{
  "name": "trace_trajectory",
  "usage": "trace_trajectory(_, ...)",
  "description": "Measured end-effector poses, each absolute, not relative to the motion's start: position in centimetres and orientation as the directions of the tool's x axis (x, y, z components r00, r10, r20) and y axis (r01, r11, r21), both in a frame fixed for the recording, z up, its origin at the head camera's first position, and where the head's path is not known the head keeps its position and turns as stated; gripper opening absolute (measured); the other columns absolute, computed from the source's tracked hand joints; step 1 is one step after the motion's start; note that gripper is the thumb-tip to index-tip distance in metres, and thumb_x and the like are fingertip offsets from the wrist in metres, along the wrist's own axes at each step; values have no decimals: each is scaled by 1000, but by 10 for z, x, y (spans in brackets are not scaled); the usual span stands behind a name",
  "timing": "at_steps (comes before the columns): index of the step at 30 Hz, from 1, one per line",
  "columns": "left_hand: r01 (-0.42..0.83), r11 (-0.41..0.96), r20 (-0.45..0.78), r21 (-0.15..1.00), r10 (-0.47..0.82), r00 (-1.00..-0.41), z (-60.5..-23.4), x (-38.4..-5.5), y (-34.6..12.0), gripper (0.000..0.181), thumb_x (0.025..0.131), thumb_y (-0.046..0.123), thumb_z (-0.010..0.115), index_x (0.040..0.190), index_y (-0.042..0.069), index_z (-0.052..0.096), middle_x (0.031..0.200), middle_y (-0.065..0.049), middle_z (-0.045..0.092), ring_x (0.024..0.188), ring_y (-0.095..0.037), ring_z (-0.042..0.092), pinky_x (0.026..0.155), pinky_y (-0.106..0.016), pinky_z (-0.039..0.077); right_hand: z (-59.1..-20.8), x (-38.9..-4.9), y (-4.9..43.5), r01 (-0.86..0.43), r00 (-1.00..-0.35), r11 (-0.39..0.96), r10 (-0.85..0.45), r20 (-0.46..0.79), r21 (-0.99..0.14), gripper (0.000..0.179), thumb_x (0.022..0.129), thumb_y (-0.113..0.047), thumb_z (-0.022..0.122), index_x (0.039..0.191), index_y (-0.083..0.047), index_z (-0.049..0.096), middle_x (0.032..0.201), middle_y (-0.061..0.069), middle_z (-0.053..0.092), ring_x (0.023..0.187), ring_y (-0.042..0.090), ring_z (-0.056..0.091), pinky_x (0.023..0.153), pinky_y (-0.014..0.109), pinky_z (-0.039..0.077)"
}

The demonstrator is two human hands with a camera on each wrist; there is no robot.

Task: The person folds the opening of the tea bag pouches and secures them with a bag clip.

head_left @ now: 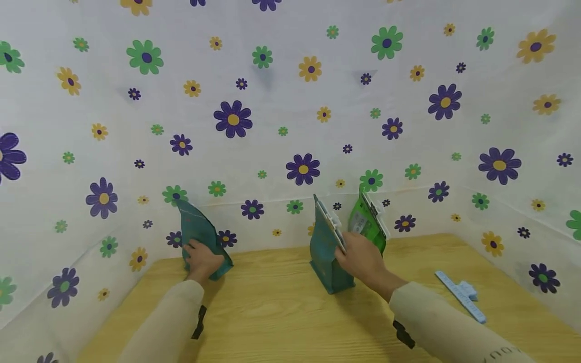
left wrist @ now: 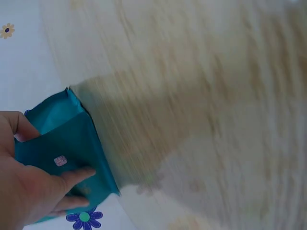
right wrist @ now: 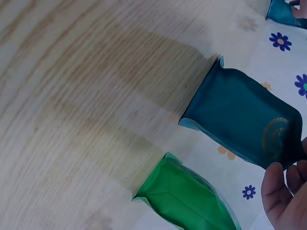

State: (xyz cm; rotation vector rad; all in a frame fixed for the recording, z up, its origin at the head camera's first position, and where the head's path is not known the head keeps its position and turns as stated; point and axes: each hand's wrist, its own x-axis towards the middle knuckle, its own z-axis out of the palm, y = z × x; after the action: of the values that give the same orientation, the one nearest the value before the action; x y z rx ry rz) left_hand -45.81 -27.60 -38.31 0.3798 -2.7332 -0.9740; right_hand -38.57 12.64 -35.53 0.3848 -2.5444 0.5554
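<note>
At the left back of the table stands a teal pouch (head_left: 192,224), tilted, with no clip showing on it. My left hand (head_left: 204,259) grips its body, thumb and fingers spread around it in the left wrist view. A second teal pouch (head_left: 323,252) stands upright near the middle, a white bag clip (head_left: 330,222) along its top edge. My right hand (head_left: 365,257) pinches this pouch's top corner at the clip's near end; in the right wrist view the thumb and fingertips meet at that corner. Partly hidden behind this hand is a green pouch (head_left: 373,233), also topped with a white clip (head_left: 376,214).
A light blue bag clip (head_left: 460,296) lies loose on the right of the wooden table (head_left: 268,312). White cloth (head_left: 272,151) printed with flowers walls in the back and both sides, close behind the pouches.
</note>
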Motion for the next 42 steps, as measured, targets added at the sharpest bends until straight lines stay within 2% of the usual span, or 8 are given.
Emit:
trace_trajectory(5,-75,800,146,595,-200,-969,-386,-458,-281,101,79,14,55,145,-21,-14,151,-47,-6,138,-65,17,114,-64,26,-356,-395,129,-330,-850,886,-130,510,-325,15,92,-18,60,81,-9,55,73,3,54,61,15,50,50,27,42)
trace_trajectory(8,9,809,184,588,-123,-975,-387,-455,-283,97,75,8,55,144,-24,-5,148,-49,8,137,-62,24,116,-61,25,-356,-399,129,-326,-853,882,-120,508,-339,16,92,-17,60,80,-9,55,73,3,53,59,15,49,49,27,41)
trace_trajectory(12,115,793,222,598,-26,-975,-387,-450,-282,89,71,-1,55,143,-23,8,141,-47,28,133,-60,34,114,-62,28,-352,-403,129,-304,-862,886,-99,498,-349,16,93,-17,60,80,-8,54,72,4,53,59,16,49,49,28,40)
trace_trajectory(15,160,792,219,589,35,-975,-387,-446,-279,85,72,-4,52,145,-21,11,141,-46,34,132,-59,37,111,-63,32,-350,-406,129,-285,-866,890,-80,493,-356,16,93,-17,59,81,-7,54,73,5,53,61,18,50,50,30,41)
trace_trajectory(22,206,814,171,543,133,-976,-386,-435,-275,88,72,-7,51,147,-21,7,142,-47,35,133,-56,40,110,-62,34,-354,-413,129,-269,-880,879,-57,472,-394,17,95,-17,58,84,-5,54,74,7,53,61,20,51,51,32,41)
trace_trajectory(28,283,807,197,518,210,-958,-386,-425,-270,89,67,-10,49,145,-25,9,142,-47,34,132,-56,41,108,-62,36,-356,-418,132,-289,-887,860,-75,455,-421,28,98,-25,64,84,-4,54,75,7,52,63,19,51,52,30,42)
trace_trajectory(35,339,796,190,502,281,-941,-383,-412,-254,93,65,-9,52,146,-24,9,145,-46,33,134,-53,40,111,-61,34,-360,-416,144,-414,-866,805,-206,456,-424,22,90,-18,76,90,-2,61,80,7,57,72,18,52,61,31,46)
trace_trajectory(42,441,726,257,528,358,-898,-385,-399,-234,94,59,-13,52,146,-22,17,140,-41,42,130,-48,46,109,-62,35,-360,-413,148,-492,-834,788,-303,462,-371,18,92,-13,72,98,0,63,88,7,61,80,18,56,70,36,50)
